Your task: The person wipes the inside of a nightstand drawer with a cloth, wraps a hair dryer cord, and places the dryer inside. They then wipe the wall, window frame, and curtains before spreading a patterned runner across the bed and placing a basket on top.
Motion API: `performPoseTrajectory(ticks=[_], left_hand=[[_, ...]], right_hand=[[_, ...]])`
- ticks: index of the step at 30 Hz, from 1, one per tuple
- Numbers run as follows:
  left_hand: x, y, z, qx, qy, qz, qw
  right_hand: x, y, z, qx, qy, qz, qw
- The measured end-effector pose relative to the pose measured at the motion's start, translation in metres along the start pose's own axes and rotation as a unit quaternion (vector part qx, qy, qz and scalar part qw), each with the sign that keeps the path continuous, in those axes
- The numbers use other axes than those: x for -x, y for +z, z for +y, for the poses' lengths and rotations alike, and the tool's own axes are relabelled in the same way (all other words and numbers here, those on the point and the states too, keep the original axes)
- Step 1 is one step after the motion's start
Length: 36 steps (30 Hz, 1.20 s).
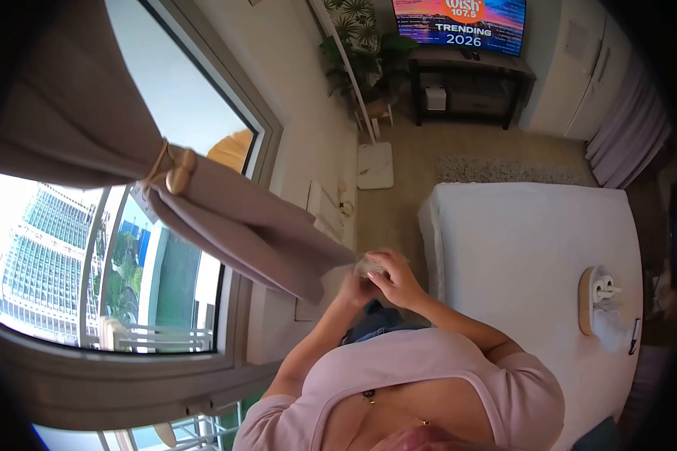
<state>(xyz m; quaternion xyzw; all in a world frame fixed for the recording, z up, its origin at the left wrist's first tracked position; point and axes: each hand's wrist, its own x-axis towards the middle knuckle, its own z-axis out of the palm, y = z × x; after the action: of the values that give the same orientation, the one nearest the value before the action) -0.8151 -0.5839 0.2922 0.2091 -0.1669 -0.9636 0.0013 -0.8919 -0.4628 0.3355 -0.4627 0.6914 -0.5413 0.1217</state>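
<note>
My two hands meet in front of my waist, just past the lower end of the mauve curtain (233,218). The fingers of my right hand (393,279) are bent around a small, pale, crumpled-looking piece (368,267). My left hand (356,289) is closed beneath it, its fingers partly hidden by the right hand. I cannot tell what the pale piece is. A cord tieback with wooden beads (179,173) gathers the curtain higher up by the window.
At right is a white-covered bed (534,225) carrying an oval tray (585,302) with white rolls and a clear plastic bag (611,325). Left is a window (139,263). A white slab (375,166) lies on the floor near a TV stand (466,92) and plant (365,56).
</note>
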Motion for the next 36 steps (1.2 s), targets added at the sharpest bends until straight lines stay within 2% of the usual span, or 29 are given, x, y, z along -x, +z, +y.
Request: performPoseTrajectory(ticks=[1,3,4,6,8,10,12,15,16,17,18,19,20,21,22,23,24,26,28,30,31,32,34,36], left_hand=[[-0.012,0.002,0.017,-0.108,0.018,-0.013,0.994],[-0.036,0.004,0.046,-0.315,0.055,-0.041,0.947],[-0.05,0.017,0.059,-0.231,0.046,0.002,0.972],[-0.077,0.015,0.077,-0.264,0.071,0.023,0.962],[-0.112,0.004,0.084,-0.292,0.103,0.032,0.95],[-0.137,0.005,0.089,-0.425,0.11,0.051,0.897],[-0.168,0.011,0.094,-0.212,0.003,0.119,0.97],[-0.202,0.013,0.122,-0.166,-0.067,0.179,0.967],[-0.217,0.0,0.131,-0.283,0.035,0.196,0.938],[-0.231,-0.021,0.143,-0.396,0.13,0.21,0.884],[-0.239,-0.035,0.16,-0.504,0.219,0.216,0.807],[-0.231,-0.028,0.191,-0.654,0.214,0.326,0.649],[-0.22,-0.005,0.223,-0.721,0.262,0.369,0.524],[-0.215,-0.02,0.246,-0.766,0.332,0.402,0.376],[-0.201,-0.01,0.27,-0.769,0.355,0.42,0.325],[-0.192,-0.014,0.286,-0.758,0.373,0.439,0.306],[-0.182,-0.027,0.299,-0.731,0.374,0.445,0.358],[-0.169,-0.049,0.312,-0.744,0.324,0.428,0.398],[-0.157,-0.069,0.315,-0.76,0.288,0.415,0.41],[-0.156,-0.084,0.314,-0.769,0.28,0.405,0.408],[-0.157,-0.086,0.315,-0.758,0.286,0.4,0.429],[-0.158,-0.084,0.315,-0.744,0.29,0.398,0.452],[-0.158,-0.089,0.315,-0.703,0.313,0.399,0.498],[-0.157,-0.087,0.318,-0.724,0.305,0.379,0.489]], right_hand=[[-0.012,0.0,0.006,0.018,-0.004,0.017,1.0],[-0.034,-0.001,0.019,0.056,-0.012,0.047,0.997],[-0.049,-0.004,0.029,0.051,-0.005,0.052,0.997],[-0.07,-0.008,0.049,0.029,0.035,0.044,0.998],[-0.088,-0.011,0.061,0.062,0.077,0.025,0.995],[-0.112,-0.012,0.088,0.1,0.098,0.0,0.99],[-0.13,-0.012,0.133,0.136,0.101,-0.026,0.985],[-0.16,-0.03,0.212,-0.05,0.203,-0.061,0.976],[-0.178,-0.037,0.226,-0.129,0.306,-0.074,0.94],[-0.192,-0.039,0.247,-0.074,0.292,-0.047,0.952],[-0.204,-0.037,0.271,-0.021,0.276,-0.018,0.961],[-0.216,-0.034,0.29,0.032,0.262,0.011,0.964],[-0.235,-0.031,0.301,0.006,0.261,0.025,0.965],[-0.259,-0.03,0.308,-0.018,0.261,0.04,0.964],[-0.283,-0.027,0.312,-0.041,0.26,0.057,0.963],[-0.307,-0.023,0.309,-0.042,0.261,0.057,0.963],[-0.334,-0.017,0.305,-0.044,0.262,0.059,0.962],[-0.381,0.012,0.304,-0.093,0.329,-0.015,0.94],[-0.421,0.059,0.303,-0.249,0.32,-0.078,0.911],[-0.457,0.101,0.281,-0.198,0.311,-0.129,0.921],[-0.461,0.159,0.303,-0.283,0.262,-0.106,0.917],[-0.467,0.206,0.3,-0.313,0.282,-0.127,0.898],[-0.426,0.242,0.279,-0.238,0.22,0.024,0.946],[-0.37,0.259,0.253,-0.21,0.181,0.018,0.961]])
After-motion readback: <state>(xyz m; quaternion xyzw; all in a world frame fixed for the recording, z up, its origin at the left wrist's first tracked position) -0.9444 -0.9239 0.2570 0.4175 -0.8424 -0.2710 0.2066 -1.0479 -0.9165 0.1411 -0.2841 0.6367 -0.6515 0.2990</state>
